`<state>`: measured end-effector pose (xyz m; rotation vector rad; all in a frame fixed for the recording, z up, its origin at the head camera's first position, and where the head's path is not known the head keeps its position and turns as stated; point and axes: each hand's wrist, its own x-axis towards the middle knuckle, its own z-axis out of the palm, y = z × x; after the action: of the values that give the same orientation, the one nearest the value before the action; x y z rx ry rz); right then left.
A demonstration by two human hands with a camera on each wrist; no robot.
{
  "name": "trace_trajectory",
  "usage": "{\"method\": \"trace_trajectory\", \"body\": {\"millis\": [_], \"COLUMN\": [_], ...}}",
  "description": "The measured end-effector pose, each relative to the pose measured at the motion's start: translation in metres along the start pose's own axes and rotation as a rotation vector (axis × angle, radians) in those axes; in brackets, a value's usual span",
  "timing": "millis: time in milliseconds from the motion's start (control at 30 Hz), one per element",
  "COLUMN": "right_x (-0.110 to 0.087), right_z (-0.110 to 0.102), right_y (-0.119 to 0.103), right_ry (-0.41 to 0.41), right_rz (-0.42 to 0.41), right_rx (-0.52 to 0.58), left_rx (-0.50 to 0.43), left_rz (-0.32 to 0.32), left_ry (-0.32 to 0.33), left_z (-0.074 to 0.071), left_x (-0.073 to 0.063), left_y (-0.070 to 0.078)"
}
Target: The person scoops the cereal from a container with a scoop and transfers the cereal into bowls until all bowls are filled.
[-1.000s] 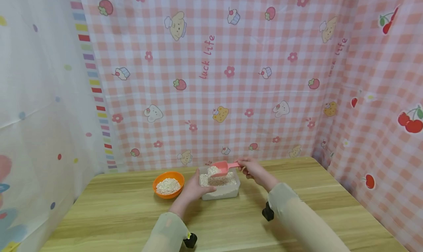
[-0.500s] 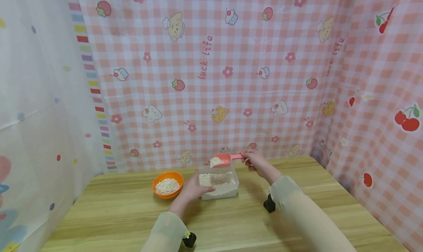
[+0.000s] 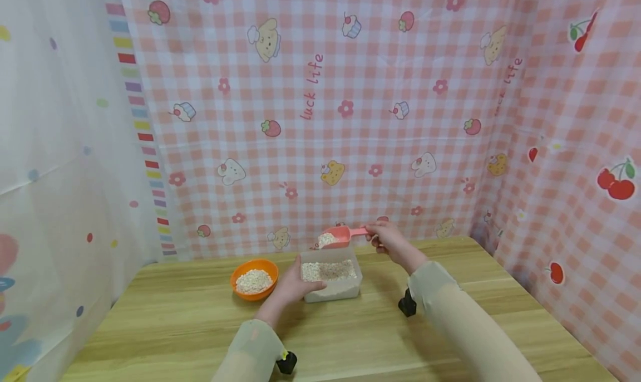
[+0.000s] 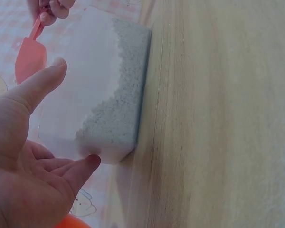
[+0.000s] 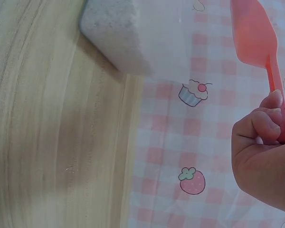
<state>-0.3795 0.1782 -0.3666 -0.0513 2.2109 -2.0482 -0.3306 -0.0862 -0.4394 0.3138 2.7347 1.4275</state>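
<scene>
My right hand [image 3: 393, 245] grips the handle of a pink scoop [image 3: 343, 236], fingers curled round it in the right wrist view. Pale flakes like oats [image 3: 327, 239] lie in the scoop, which hangs above the back rim of a translucent plastic container [image 3: 334, 293]. More flakes [image 3: 338, 270] fill part of that container, with a hollow in their surface. My left hand [image 3: 294, 284] holds the container at its left end, the thumb along the front and the fingers on the side. In the left wrist view the fingertips [image 4: 92, 160] touch the container's wall.
An orange bowl [image 3: 252, 297] with a heap of the same flakes stands left of my left hand. Both rest on a wooden table [image 3: 350, 337]. A pink checked cloth [image 3: 345, 148] hangs behind, with more cloth at either side.
My right hand has lifted the loaded scoop up out of the container, rising a little further in the last half second. My left hand stays on the container.
</scene>
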Motion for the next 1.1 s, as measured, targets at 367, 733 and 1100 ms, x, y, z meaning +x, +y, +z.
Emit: {"method": "trace_trajectory", "body": {"millis": [367, 733, 1100], "right_x": [0.004, 0.007, 0.009], "right_z": [0.004, 0.016, 0.031], "right_y": [0.015, 0.016, 0.014], "right_ry": [-0.007, -0.054, -0.078], "right_rz": [0.032, 0.009, 0.002], "right_rx": [0.022, 0.01, 0.013], "left_rx": [-0.006, -0.028, 0.025], "left_rz": [-0.006, 0.024, 0.012], "left_ry": [0.004, 0.01, 0.084], "left_z": [-0.002, -0.019, -0.047], "left_x": [-0.001, -0.006, -0.015], "left_y": [0.001, 0.001, 0.002]}}
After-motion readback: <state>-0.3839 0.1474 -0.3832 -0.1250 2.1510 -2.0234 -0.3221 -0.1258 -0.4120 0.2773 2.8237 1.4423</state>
